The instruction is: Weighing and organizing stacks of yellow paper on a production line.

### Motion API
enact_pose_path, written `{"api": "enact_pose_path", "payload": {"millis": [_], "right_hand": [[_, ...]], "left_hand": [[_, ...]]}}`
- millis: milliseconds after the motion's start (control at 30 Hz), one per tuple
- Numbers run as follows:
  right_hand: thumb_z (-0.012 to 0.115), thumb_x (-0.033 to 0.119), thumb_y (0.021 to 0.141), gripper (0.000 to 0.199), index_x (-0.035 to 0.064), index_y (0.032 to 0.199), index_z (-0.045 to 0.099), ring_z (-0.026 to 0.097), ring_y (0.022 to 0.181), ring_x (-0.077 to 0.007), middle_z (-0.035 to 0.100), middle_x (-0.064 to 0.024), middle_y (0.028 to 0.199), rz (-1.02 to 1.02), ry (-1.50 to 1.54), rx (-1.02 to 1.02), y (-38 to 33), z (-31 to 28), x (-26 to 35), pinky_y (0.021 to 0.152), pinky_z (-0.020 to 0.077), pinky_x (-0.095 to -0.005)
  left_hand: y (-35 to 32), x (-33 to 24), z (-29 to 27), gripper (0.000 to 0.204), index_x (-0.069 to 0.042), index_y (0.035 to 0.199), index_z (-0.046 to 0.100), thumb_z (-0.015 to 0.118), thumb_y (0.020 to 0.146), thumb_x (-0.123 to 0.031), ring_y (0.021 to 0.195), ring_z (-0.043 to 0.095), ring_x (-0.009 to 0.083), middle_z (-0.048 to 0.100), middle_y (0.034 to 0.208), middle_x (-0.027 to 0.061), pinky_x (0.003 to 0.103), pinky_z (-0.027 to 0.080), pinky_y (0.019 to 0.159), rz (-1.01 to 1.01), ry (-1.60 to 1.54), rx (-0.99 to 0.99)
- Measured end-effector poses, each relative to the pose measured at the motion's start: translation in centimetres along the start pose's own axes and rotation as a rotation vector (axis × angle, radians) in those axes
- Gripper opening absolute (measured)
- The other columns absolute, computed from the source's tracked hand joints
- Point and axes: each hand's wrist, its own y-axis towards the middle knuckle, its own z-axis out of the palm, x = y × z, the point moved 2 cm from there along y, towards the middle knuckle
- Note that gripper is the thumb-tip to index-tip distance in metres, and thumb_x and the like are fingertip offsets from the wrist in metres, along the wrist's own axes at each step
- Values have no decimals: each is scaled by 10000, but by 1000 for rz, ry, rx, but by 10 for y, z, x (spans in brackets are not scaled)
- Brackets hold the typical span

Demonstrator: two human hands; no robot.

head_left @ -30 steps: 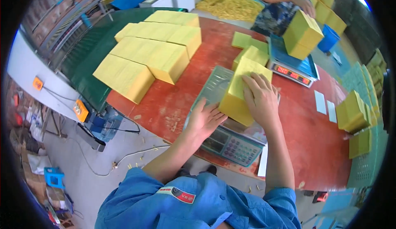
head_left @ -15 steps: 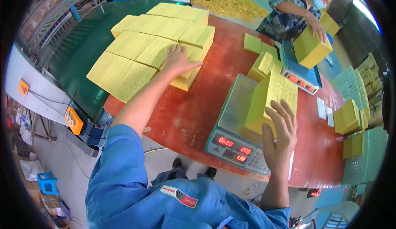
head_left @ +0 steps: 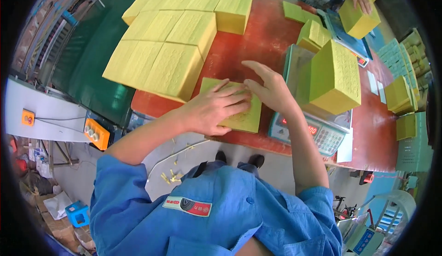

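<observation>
**A yellow slab under a spread hand**

From where I stand, packed yellow blocks (head_left: 154,69) fill the far left, reaching from the green surface (head_left: 76,81) onto the red table (head_left: 230,53). Right of them, by the table's near edge, lies a single yellow slab (head_left: 248,121). The left hand (head_left: 214,111) rests palm down across its top, fingers spread and pinching nothing. The right hand (head_left: 271,88) is just beyond, over the far right corner, thumb and forefinger well apart; I can't tell whether it touches.

The slab looks like pressed layers, so I'd guess it is fairly heavy for its bulk and firm when squared, with corners that could bruise or fray. The top is dimpled and probably dry, not slick, though layers might slide if pushed from one side. I'd take it by two opposite sides, low down, palms flat.

Farther right, a tall block (head_left: 334,78) stands on the green-edged scale (head_left: 328,140), and at the far right a co-worker's hand (head_left: 361,2) rests on another block (head_left: 361,22).
</observation>
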Motion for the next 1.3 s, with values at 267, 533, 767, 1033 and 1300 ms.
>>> {"api": "enact_pose_path", "payload": {"millis": [267, 533, 767, 1033, 1300], "right_hand": [[601, 349, 893, 556, 20, 1325, 477, 624, 1037, -414, 659, -259, 1068, 293, -27, 395, -42, 40, 9, 880, 488, -451], [625, 361, 880, 658, -21, 1364, 394, 634, 985, -434, 636, -294, 1078, 261, -65, 315, -95, 59, 31, 853, 499, -478], [636, 401, 880, 709, -26, 1374, 359, 636, 965, -446, 633, -297, 1056, 262, -77, 312, -133, 58, 34, 826, 517, -486], [591, 452, 930, 679, -37, 1379, 449, 630, 1102, -316, 640, -243, 1179, 382, 357, 245, -165, 13, 3, 931, 496, -393], [600, 407, 948, 605, -42, 1339, 491, 609, 865, -150, 639, -117, 1100, 206, 644, -184, -154, -132, 24, 709, 515, -295]], "left_hand": [[-161, -60, 124, 594, -59, 1404, 417, 657, 897, -256, 1233, 515, 311, 514, 1353, 160, 423, 419, 1037, -1150, -1043, -963], [-108, -97, 143, 690, -120, 1530, 203, 374, 1005, -533, 1337, 419, 285, 381, 1497, 142, 461, 334, 1098, -862, -2005, -1106], [-100, -131, 136, 546, -35, 1450, 346, 375, 1026, -378, 1313, 458, 255, 446, 1444, 142, 410, 381, 1089, -1040, -1721, -1084], [-93, -151, 127, 508, -6, 1385, 425, 484, 973, -299, 1222, 535, 255, 537, 1345, 143, 393, 437, 1028, -979, -1849, -1213], [43, -141, -12, 394, 61, 1331, 467, 447, 1003, -156, 1227, 536, 250, 551, 1329, 173, 373, 436, 1034, -586, -1129, -736]]}}
